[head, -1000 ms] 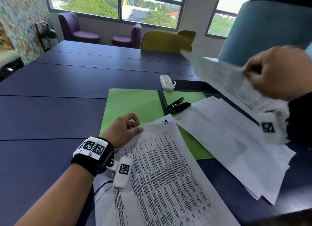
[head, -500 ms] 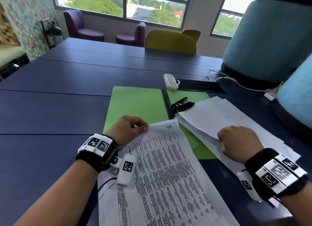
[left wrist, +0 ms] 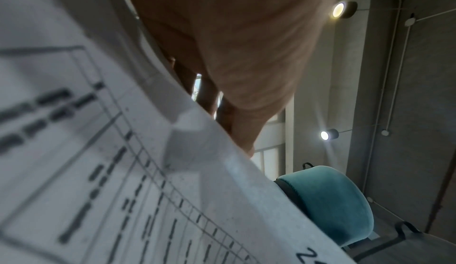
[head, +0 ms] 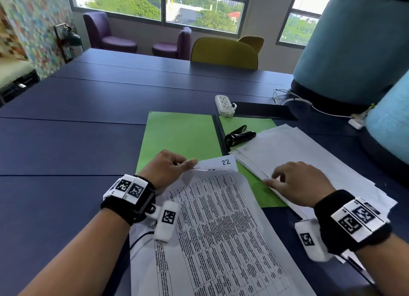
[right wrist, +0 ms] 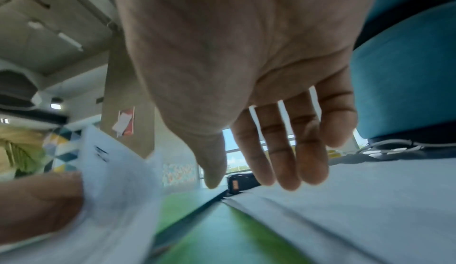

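Head view, nearest first. White sheet printed with a dense black table (head: 221,240) tops the near stack on the dark blue table (head: 88,130). My reading of the work: pages go one at a time from this stack to the pile at right.

Left hand (head: 164,169) pinches the far left corner of that sheet between thumb and fingers, and the corner is raised. Beneath it a page hand-numbered 22 (head: 223,163) is exposed. Right hand (head: 296,185) holds nothing, with fingers straight and spread over the near edge of the pile of white sheets lying blank side up (head: 309,154). I cannot tell whether it touches the pile.

Progress, as judged: the right pile is several sheets deep, so part is done. The pinched sheet is not yet handed across. How many pages remain under it I cannot read.

Both paper lots overlap an open green card folder (head: 179,136). Beyond lie a black stapler (head: 240,137) and a white power strip (head: 224,104), then a yellow chair (head: 223,52).

Left wrist view adds only the sheet close up, with the fingers running behind its edge. Right wrist view shows the empty palm and daylight between the fingers, which the head view hides. It also shows the lifted sheet, blurred, at far left.
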A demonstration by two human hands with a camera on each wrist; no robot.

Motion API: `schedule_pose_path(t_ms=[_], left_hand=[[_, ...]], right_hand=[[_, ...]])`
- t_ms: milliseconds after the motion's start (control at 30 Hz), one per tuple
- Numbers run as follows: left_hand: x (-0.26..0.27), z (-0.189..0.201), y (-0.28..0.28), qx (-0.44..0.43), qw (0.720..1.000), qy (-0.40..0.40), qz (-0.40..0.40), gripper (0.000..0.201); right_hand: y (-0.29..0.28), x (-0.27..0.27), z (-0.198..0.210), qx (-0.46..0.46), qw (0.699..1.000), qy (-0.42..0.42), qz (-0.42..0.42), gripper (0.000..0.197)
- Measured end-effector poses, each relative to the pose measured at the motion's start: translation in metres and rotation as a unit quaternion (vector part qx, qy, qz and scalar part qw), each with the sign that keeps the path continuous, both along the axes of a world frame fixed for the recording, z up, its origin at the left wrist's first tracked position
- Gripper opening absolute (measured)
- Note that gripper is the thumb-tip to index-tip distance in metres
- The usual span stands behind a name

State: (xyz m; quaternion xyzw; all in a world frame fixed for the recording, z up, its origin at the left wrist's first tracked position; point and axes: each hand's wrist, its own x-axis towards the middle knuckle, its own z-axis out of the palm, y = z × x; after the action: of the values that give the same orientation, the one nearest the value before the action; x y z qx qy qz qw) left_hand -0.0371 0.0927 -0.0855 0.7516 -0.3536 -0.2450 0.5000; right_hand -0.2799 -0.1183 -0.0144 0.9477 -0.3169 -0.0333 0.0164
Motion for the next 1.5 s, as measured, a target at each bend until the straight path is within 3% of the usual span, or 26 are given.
schedule_pose_path(t_ms=[133, 367, 567, 633, 700, 767, 833, 900, 1000, 1133, 1267, 1367, 1500], left_hand=[[0.000, 0.000, 0.001, 0.008, 1.000, 0.003, -0.007, 0.033], [-0.004, 0.003, 0.002, 0.020, 1.000, -0.012, 0.000, 0.009], [-0.003, 0.003, 0.002, 0.021, 1.000, -0.008, -0.010, 0.007], [-0.001, 0.001, 0.002, 0.029, 1.000, -0.004, -0.011, 0.018], [0.000, -0.003, 0.001, 0.027, 0.999, 0.000, -0.021, 0.050], [0.001, -0.004, 0.001, 0.022, 0.999, 0.002, -0.025, 0.069], [0.001, -0.001, 0.001, 0.025, 0.999, 0.001, -0.033, 0.051], [0.000, 0.005, 0.003, 0.047, 0.998, -0.011, -0.033, 0.022], [-0.001, 0.007, 0.004, 0.060, 0.997, 0.001, -0.044, 0.031], [-0.001, 0.009, 0.005, 0.049, 0.998, 0.003, -0.050, 0.034], [0.002, 0.007, 0.002, -0.018, 1.000, 0.005, -0.020, 0.030], [0.005, 0.007, 0.002, -0.011, 0.999, -0.038, -0.011, 0.015], [0.008, 0.007, 0.005, 0.001, 0.999, -0.038, -0.025, 0.017]], right_hand=[[0.021, 0.016, -0.005, 0.059, 0.993, -0.102, 0.026, 0.036], [0.040, 0.032, -0.020, 0.151, 0.971, -0.176, 0.048, 0.024], [0.049, 0.029, -0.015, 0.312, 0.924, -0.202, 0.090, 0.048], [0.053, 0.031, -0.015, 0.343, 0.908, -0.210, 0.114, 0.059], [0.053, 0.034, -0.015, 0.347, 0.903, -0.234, 0.096, 0.067], [0.048, 0.039, -0.017, 0.321, 0.910, -0.255, 0.062, 0.045], [0.045, 0.043, -0.020, 0.324, 0.909, -0.262, 0.031, 0.009], [0.040, 0.047, -0.025, 0.322, 0.913, -0.249, 0.017, 0.018], [0.038, 0.053, -0.027, 0.276, 0.936, -0.217, 0.016, 0.003], [0.040, 0.057, -0.023, 0.287, 0.932, -0.221, 0.029, 0.023], [0.043, 0.057, -0.017, 0.303, 0.895, -0.326, 0.018, 0.029], [0.045, 0.056, -0.017, 0.305, 0.873, -0.381, -0.007, 0.031], [0.044, 0.050, -0.019, 0.306, 0.844, -0.439, -0.030, 0.030]])
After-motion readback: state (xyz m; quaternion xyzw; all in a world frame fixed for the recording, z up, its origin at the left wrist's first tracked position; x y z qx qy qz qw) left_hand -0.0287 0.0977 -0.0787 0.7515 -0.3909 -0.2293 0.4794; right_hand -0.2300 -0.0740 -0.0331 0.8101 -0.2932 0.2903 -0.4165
